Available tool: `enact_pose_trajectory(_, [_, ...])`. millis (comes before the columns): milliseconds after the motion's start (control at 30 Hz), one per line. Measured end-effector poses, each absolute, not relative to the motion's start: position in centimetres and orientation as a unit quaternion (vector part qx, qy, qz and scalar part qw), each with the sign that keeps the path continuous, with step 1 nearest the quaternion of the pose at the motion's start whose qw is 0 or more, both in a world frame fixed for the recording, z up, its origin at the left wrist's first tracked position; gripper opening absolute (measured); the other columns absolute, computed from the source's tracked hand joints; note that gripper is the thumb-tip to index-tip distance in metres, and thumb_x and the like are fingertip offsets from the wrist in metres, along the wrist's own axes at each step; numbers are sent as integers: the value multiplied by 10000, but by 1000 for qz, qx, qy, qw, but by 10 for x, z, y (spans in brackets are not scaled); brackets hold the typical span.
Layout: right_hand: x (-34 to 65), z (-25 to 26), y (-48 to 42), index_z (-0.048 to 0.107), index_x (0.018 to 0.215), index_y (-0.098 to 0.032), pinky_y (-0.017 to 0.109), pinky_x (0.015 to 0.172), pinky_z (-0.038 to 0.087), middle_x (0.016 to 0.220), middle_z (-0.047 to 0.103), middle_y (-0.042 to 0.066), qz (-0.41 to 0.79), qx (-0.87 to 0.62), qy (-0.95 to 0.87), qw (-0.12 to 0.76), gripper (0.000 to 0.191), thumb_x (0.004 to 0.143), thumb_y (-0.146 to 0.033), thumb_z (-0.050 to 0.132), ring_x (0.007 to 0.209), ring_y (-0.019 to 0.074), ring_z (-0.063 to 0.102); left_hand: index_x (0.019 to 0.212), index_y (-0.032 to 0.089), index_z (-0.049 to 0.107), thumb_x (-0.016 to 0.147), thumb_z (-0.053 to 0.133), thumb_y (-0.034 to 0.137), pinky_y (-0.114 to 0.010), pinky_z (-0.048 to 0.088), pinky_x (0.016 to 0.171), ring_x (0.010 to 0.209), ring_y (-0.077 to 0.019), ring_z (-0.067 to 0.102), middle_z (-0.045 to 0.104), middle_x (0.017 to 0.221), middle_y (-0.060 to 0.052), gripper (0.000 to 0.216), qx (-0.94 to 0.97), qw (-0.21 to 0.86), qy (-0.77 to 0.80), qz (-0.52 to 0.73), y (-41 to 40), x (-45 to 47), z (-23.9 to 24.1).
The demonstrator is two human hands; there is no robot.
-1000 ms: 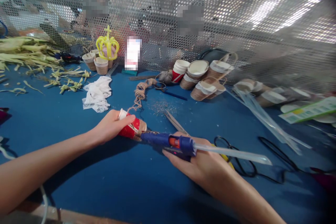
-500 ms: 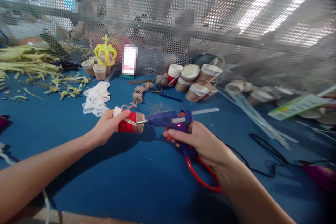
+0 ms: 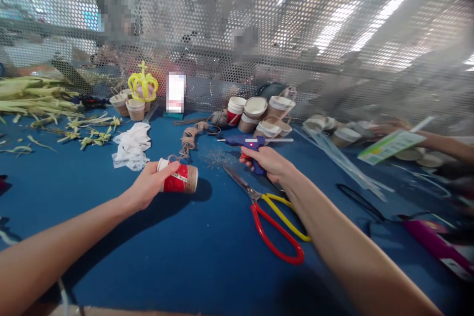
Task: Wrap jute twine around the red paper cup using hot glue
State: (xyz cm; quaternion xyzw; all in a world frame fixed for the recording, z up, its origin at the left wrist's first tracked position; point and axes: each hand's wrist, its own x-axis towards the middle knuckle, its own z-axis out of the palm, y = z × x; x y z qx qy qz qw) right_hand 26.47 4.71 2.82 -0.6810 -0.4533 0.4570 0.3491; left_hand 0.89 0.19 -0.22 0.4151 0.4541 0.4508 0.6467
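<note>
My left hand is closed round a red paper cup lying on its side on the blue table, its base end wound with brown twine. A strand runs from the cup to a loose twine bundle behind it. My right hand grips the handle of a blue glue gun, held further back over the table with its nozzle pointing left, clear of the cup. A clear glue stick pokes out of the gun's back.
Scissors with red and yellow handles lie below my right hand. Several paper cups cluster by the mesh wall, a white cloth and green leaf strips lie left. Another person's arm reaches in at right. A black cable crosses the right side.
My right hand has drawn the glue gun away from the cup, back and to the right. The scissors now show in full. The left hand still holds the cup.
</note>
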Motion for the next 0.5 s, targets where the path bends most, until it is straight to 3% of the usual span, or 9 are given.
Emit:
enact_pose_trajectory(100, [265,19,58,583,861,-104,240,551,471,820,599,53,419,-719,-454,318,214,852,-293,481,627,100,555,606,114,563,618,654,403,-186,316,453,449,-74,458,550,501,23,303,432,640,465,432,2,9,-4])
enact_pose_trajectory(200, [264,12,63,508,1095,-156,373,736,481,1078,547,71,391,-742,-465,283,287,851,-306,487,884,174,565,621,118,554,649,617,416,-196,303,464,451,-77,441,530,500,27,306,457,627,478,412,2,8,-7])
enact_pose_trajectory(367, [268,11,69,506,1101,-159,375,744,480,1088,544,69,312,-775,-508,208,291,850,-306,488,886,172,564,589,131,517,671,575,446,-205,265,462,449,-79,401,491,498,36,330,509,600,482,386,1,7,-8])
enact_pose_trajectory(500, [265,24,63,611,818,-100,409,771,428,956,599,168,174,-792,-561,167,286,828,-360,492,970,291,531,580,136,492,697,533,463,-202,242,460,460,-77,362,456,505,39,350,555,584,475,355,-2,8,-5])
